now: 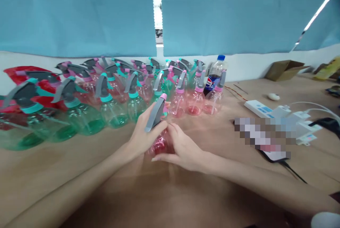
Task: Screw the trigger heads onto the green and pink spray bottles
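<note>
A pink see-through spray bottle (160,144) with a grey and pink spray head stands upright between my hands, in the middle of the head view. My left hand (145,130) is closed round its neck, just below the spray head. Around the right side of the bottle's body wraps my right hand (183,146), its thumb low across the front. Behind my hands are rows of spray bottles: green ones (114,113) with turquoise collars at the left and middle, and pink ones (195,104) with pink collars to the right.
A cola bottle (212,77) with a blue cap stands behind the pink bottles. To the right are a white power strip (257,109) with plugs and cables, a blurred-out phone (276,154), a white mouse-like object (273,96) and an open cardboard box (284,70).
</note>
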### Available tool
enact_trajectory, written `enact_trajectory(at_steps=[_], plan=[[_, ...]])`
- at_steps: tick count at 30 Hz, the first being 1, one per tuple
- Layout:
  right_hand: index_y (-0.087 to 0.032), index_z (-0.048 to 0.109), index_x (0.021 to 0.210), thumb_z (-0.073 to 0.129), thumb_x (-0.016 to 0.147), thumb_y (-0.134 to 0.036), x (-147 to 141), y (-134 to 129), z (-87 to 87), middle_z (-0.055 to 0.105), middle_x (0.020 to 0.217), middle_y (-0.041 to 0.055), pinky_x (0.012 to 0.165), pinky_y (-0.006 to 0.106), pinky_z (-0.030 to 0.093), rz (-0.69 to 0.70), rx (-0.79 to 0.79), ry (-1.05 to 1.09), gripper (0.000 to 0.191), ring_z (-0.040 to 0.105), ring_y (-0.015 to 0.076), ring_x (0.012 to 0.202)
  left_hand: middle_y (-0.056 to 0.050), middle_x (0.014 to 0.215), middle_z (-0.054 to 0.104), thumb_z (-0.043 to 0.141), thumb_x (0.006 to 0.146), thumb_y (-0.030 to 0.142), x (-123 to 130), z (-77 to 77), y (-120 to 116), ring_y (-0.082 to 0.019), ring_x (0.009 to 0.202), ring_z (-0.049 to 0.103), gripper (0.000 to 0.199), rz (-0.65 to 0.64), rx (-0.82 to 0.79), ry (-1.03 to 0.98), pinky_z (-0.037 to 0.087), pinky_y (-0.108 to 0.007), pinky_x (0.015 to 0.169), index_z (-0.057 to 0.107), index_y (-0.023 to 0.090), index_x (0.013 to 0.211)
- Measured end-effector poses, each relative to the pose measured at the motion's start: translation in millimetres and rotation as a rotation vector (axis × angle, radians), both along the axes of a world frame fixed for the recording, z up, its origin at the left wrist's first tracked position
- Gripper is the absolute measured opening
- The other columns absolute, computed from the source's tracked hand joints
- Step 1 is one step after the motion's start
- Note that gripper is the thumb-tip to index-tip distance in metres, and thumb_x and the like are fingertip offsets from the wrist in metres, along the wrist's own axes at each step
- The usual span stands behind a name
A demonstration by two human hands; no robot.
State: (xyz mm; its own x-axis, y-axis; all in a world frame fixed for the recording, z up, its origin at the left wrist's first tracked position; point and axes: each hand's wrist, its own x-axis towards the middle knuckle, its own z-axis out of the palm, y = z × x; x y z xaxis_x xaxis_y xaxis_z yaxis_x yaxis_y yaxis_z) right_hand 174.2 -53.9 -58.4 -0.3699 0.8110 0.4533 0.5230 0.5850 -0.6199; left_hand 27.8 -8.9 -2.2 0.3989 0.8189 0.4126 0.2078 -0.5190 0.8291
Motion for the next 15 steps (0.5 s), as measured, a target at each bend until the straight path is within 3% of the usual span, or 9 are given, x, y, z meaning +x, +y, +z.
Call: enact_trajectory(at_steps=[4, 7, 12, 15], plan=[[-0.013, 0.029, 0.143, 0.06, 0.078, -0.067, 3.6, 12.4, -8.0, 0.046, 0.139, 0.0217, 0.104, 0.053, 0.041, 0.132, 0.061, -0.114, 0.089, 0.045, 0.0329, 0.129, 0.0, 0.085, 0.061, 0.054, 0.073, 0.014, -18.5, -1.4, 0.4, -0.015, 0.071, 0.057, 0.036, 0.031, 0.031, 0.006, 0.052, -0.036, 0.081, 0.06, 0.019, 0.108], [-0.014, 0.027, 0.146, 0.054, 0.082, -0.067, 16.3, 21.2, -15.1, 0.043, 0.143, 0.0223, 0.106, 0.055, 0.039, 0.129, 0.071, -0.187, 0.088, 0.042, 0.0331, 0.132, 0.0, 0.083, 0.061, 0.053, 0.073, 0.014, -25.9, -4.3, 1.9, -0.015, 0.069, 0.056, 0.032, 0.043, 0.061, 0.022, 0.052, -0.036, 0.08, 0.062, 0.018, 0.103], [-0.017, 0.047, 0.136, 0.05, 0.089, -0.061, 44.7, 32.7, -27.1, 0.048, 0.14, 0.0192, 0.105, 0.053, 0.04, 0.085, -0.004, -0.292, 0.065, 0.047, 0.0317, 0.129, -0.003, 0.096, 0.063, 0.051, 0.071, 0.014, -22.2, -3.8, 2.4, -0.015, 0.075, 0.059, 0.039, -0.017, 0.044, -0.004, 0.053, -0.033, 0.078, 0.059, 0.018, 0.109], [-0.018, 0.055, 0.129, 0.049, 0.091, -0.058, 56.6, 36.4, -34.3, 0.05, 0.139, 0.0178, 0.104, 0.052, 0.042, 0.061, -0.019, -0.347, 0.055, 0.05, 0.0312, 0.127, -0.002, 0.09, 0.063, 0.049, 0.069, 0.013, -17.3, -0.8, 2.2, -0.015, 0.072, 0.059, 0.041, -0.021, 0.054, 0.029, 0.052, -0.031, 0.072, 0.06, 0.017, 0.108]])
